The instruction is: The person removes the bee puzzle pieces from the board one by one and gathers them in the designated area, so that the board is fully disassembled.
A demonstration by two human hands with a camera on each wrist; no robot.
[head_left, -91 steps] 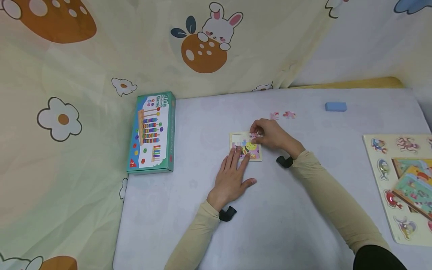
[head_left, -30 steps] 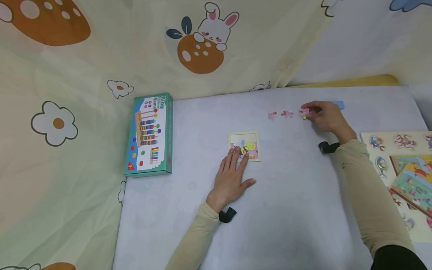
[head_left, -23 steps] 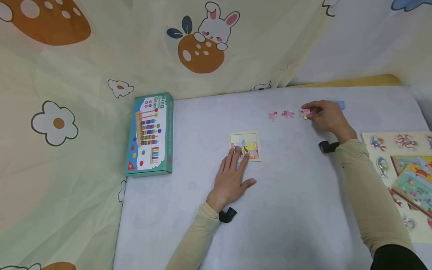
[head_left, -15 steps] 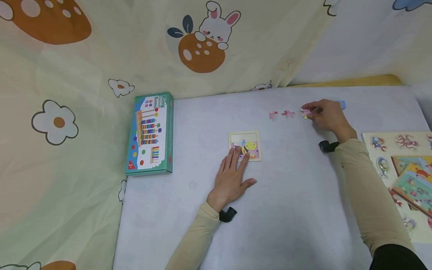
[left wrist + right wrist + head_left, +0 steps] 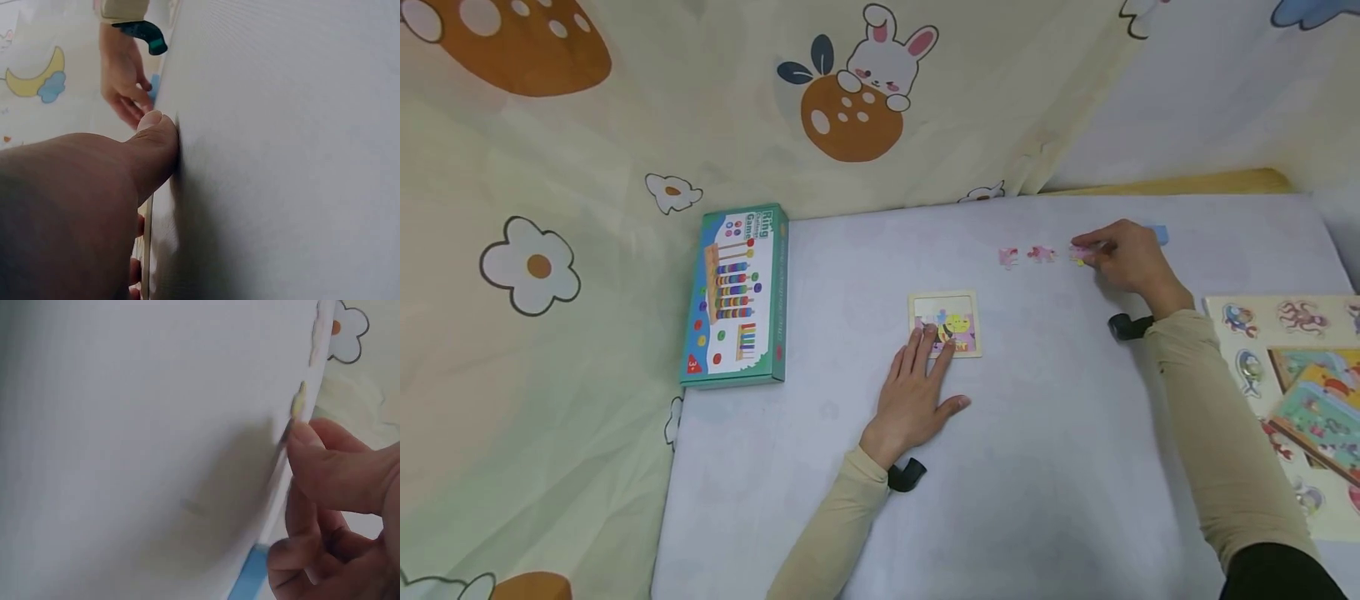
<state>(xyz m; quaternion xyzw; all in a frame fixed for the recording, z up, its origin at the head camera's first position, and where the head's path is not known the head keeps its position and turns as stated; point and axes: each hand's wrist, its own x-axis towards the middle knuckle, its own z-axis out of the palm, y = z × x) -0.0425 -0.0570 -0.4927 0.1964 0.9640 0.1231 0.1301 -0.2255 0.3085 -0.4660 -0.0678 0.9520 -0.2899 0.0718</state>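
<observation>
- One left hand (image 5: 913, 408), fingers straight and spread, rests its fingertips on a small, square, pale wood-looking puzzle frame (image 5: 943, 294)
- Inside it, a yellow-and-purple bee picture (image 5: 957, 323) fills the lower part
- Farther off, the right hand (image 5: 1131, 258) pinches a thin pink-and-yellow jigsaw piece (image 5: 299, 403) between thumb and finger, low over the white cloth-covered table (image 5: 1015, 467); contact with the table is unclear
- That piece looks light, stiff and perhaps slippery; its opposite edges seem the best hold, sparing any delicate knobs
- Two flat pink jigsaw pieces (image 5: 1041, 254) lie near it
</observation>
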